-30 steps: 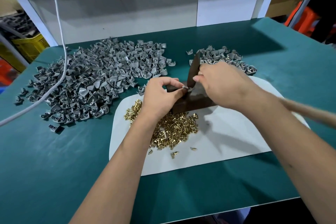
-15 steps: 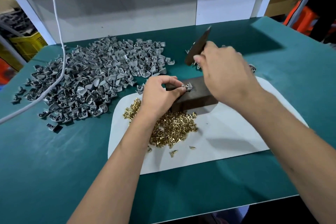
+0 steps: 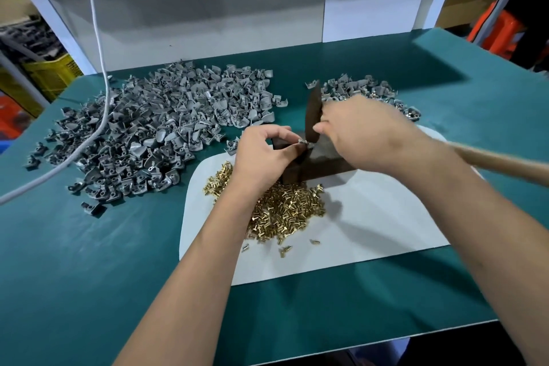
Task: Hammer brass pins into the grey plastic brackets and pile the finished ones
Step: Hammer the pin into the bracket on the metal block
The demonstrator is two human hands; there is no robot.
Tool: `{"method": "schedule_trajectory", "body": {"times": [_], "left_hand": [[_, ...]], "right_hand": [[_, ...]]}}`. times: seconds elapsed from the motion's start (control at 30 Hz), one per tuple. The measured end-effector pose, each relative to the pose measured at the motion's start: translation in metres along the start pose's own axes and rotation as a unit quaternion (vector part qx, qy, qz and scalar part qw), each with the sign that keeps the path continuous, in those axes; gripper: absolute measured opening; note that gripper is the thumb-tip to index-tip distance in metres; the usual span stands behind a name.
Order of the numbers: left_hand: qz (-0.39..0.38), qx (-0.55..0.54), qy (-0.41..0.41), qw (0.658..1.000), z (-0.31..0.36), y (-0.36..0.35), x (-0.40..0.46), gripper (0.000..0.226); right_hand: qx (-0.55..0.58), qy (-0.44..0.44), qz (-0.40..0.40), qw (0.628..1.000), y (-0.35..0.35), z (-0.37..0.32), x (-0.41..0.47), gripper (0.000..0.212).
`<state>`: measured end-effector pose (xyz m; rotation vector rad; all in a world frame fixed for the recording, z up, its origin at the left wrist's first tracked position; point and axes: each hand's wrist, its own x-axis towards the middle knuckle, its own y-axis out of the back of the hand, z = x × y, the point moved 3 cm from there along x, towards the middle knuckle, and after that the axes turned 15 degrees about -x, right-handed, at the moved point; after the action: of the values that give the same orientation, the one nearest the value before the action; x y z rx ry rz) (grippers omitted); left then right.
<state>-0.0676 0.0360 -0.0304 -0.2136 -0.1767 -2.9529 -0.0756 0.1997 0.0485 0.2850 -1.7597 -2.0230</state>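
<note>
My left hand (image 3: 261, 154) pinching a grey bracket (image 3: 303, 142) on the dark block (image 3: 315, 169), my right hand (image 3: 365, 134) gripping the hammer (image 3: 313, 116) (head down on the bracket), brass pins (image 3: 285, 211) just beside.

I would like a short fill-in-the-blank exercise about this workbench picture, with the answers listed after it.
1. The right hand grips a ____ by its wooden handle.
2. The left hand pinches a grey bracket on top of the dark ____.
3. The loose brass pins lie on a ____ mat.
4. The bigger bracket pile lies to the ____ of the hands.

Answers: hammer; block; white; left
</note>
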Motion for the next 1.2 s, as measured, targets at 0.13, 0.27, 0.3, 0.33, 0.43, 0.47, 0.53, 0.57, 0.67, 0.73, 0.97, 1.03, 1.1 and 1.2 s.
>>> {"method": "schedule_trajectory", "body": {"times": [0.13, 0.27, 0.3, 0.33, 0.43, 0.47, 0.53, 0.57, 0.67, 0.73, 0.97, 1.03, 1.1, 1.2], "left_hand": [[0.007, 0.014, -0.006, 1.000, 0.001, 0.000, 0.003, 0.009], [0.003, 0.010, -0.007, 1.000, 0.000, 0.001, 0.001, 0.010], [0.002, 0.011, -0.009, 1.000, 0.000, 0.001, 0.001, 0.008], [0.003, 0.010, -0.011, 1.000, 0.001, 0.001, 0.001, 0.008], [0.006, 0.005, -0.018, 1.000, 0.004, 0.001, 0.001, 0.018], [0.008, 0.006, -0.022, 1.000, 0.004, 0.001, 0.001, 0.023], [0.013, 0.005, -0.020, 1.000, 0.004, 0.001, 0.001, 0.025], [0.015, 0.001, -0.014, 1.000, 0.003, 0.001, 0.001, 0.023], [0.013, -0.017, 0.004, 1.000, 0.000, 0.002, 0.000, 0.017], [0.010, -0.028, 0.014, 0.999, 0.000, 0.001, 0.000, 0.015], [-0.004, -0.047, 0.025, 0.999, 0.002, -0.001, -0.001, 0.018], [-0.004, -0.046, 0.021, 0.999, 0.003, -0.001, -0.002, 0.017], [-0.005, -0.048, 0.019, 0.999, 0.003, -0.001, -0.002, 0.018], [-0.004, -0.046, 0.018, 0.999, 0.003, -0.001, -0.002, 0.020]], "right_hand": [[0.042, -0.051, 0.134, 0.989, 0.005, 0.002, -0.002, 0.021], [0.012, -0.002, -0.003, 1.000, -0.016, -0.004, 0.000, 0.022], [0.009, -0.001, -0.006, 1.000, -0.012, 0.000, 0.002, 0.021], [0.015, 0.001, 0.001, 1.000, -0.008, 0.004, 0.003, 0.022], [0.060, -0.015, 0.026, 0.998, -0.005, 0.020, 0.001, 0.035], [0.086, -0.027, 0.030, 0.995, -0.005, 0.027, 0.000, 0.038], [0.122, -0.055, 0.018, 0.991, -0.007, 0.044, -0.005, 0.035], [0.129, -0.068, 0.005, 0.989, -0.008, 0.052, -0.007, 0.031], [0.124, -0.094, -0.024, 0.987, -0.015, 0.071, -0.012, 0.022], [0.115, -0.110, -0.044, 0.986, -0.022, 0.078, -0.016, 0.021], [0.077, -0.135, -0.089, 0.984, -0.052, 0.080, -0.021, 0.025], [0.080, -0.141, -0.085, 0.983, -0.055, 0.080, -0.021, 0.025], [0.081, -0.141, -0.088, 0.983, -0.057, 0.078, -0.018, 0.020], [0.074, -0.138, -0.075, 0.985, -0.052, 0.075, -0.015, 0.016]]}}
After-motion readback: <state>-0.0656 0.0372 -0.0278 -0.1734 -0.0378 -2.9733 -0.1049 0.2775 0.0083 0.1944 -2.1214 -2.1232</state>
